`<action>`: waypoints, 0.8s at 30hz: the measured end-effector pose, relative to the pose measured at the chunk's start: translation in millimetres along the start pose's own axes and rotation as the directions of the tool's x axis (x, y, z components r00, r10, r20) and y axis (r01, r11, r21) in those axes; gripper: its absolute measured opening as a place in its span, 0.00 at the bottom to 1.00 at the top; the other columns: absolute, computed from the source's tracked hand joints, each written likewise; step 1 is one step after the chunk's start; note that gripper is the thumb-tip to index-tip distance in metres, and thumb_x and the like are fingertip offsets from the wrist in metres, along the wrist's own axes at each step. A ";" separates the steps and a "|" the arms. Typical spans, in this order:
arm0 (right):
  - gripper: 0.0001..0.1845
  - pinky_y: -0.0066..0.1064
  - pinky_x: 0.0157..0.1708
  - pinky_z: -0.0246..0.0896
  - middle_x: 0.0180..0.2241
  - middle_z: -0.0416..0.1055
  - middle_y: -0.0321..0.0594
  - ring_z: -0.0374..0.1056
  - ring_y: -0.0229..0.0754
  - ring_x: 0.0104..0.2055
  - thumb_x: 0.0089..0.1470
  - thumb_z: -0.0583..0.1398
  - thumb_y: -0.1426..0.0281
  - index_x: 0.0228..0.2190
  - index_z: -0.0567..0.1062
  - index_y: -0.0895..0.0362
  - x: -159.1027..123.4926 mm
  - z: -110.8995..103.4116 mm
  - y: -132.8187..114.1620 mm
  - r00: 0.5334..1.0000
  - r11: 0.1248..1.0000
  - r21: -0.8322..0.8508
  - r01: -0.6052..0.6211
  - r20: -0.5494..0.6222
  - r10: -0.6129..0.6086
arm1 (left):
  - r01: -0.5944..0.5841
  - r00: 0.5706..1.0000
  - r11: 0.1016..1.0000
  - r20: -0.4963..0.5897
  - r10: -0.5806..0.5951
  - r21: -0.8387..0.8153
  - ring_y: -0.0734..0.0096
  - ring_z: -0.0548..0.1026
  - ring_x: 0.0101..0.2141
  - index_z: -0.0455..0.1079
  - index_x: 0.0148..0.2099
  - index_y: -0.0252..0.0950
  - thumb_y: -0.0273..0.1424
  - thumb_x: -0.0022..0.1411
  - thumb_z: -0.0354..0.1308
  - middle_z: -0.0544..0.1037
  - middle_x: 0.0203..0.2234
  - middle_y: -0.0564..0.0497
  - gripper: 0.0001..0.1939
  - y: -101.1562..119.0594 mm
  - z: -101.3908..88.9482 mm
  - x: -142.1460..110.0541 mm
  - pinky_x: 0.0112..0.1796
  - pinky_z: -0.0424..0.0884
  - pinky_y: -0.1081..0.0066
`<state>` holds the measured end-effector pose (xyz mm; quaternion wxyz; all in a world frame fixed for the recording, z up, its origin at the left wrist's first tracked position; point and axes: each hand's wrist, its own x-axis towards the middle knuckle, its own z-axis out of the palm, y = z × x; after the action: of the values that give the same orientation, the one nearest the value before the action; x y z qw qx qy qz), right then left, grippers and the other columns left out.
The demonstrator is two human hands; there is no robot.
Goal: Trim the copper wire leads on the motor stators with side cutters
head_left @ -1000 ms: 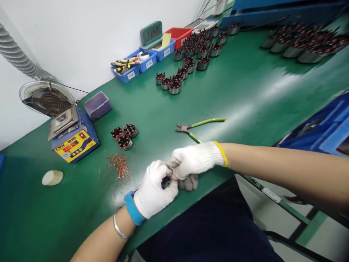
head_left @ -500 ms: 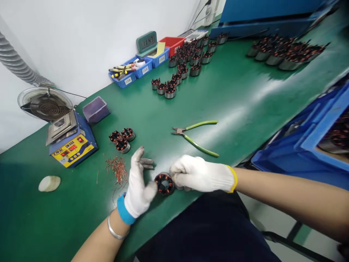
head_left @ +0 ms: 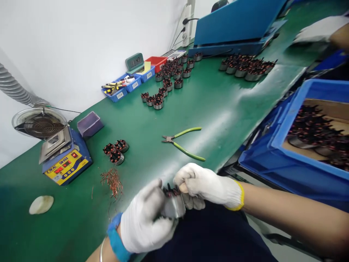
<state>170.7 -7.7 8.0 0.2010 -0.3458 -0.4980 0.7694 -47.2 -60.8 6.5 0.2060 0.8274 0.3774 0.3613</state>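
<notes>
A motor stator [head_left: 174, 205], a steel ring with copper windings and black prongs on top, is held tilted above the bench's front edge. My left hand [head_left: 148, 220], in a white glove with a blue cuff, is wrapped round its left side. At the stator's upper right rim is my right hand [head_left: 203, 185], gloved in white with a yellow cuff, its thumb and forefinger pinched together. Whatever lies in that pinch is too small to see. Green-handled cutting pliers [head_left: 169, 139] lie spread on the bench beyond. Copper wire offcuts [head_left: 112, 183] are heaped left of my hands.
Three stators [head_left: 116, 157] stand near a blue solder pot [head_left: 67, 160] and a purple tray [head_left: 89, 125]. More stators [head_left: 158, 103] line the back, by small blue bins [head_left: 117, 95]. On the right are a blue crate [head_left: 275, 134] of stators and another person's gloved hand [head_left: 316, 31].
The stator has been lifted from the bench and tilted, and my left hand has closed round it. My right hand stays pinched beside it. The view has swung to the right.
</notes>
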 end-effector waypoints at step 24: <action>0.09 0.25 0.17 0.55 0.18 0.66 0.34 0.59 0.33 0.17 0.45 0.55 0.65 0.20 0.65 0.57 4.3 2.7 -5.4 1.000 0.951 -0.310 -0.004 -0.023 -0.003 | 0.370 0.925 0.928 0.070 -0.373 0.051 0.55 0.76 0.42 0.64 0.53 0.38 0.31 0.48 0.65 0.76 0.40 0.44 0.29 1.4 13.8 13.3 0.47 0.73 0.52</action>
<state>165.7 -4.3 12.2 0.1498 -0.3820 -0.6102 0.6777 -30.1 -52.3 4.3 0.2700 0.7583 0.5254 0.2758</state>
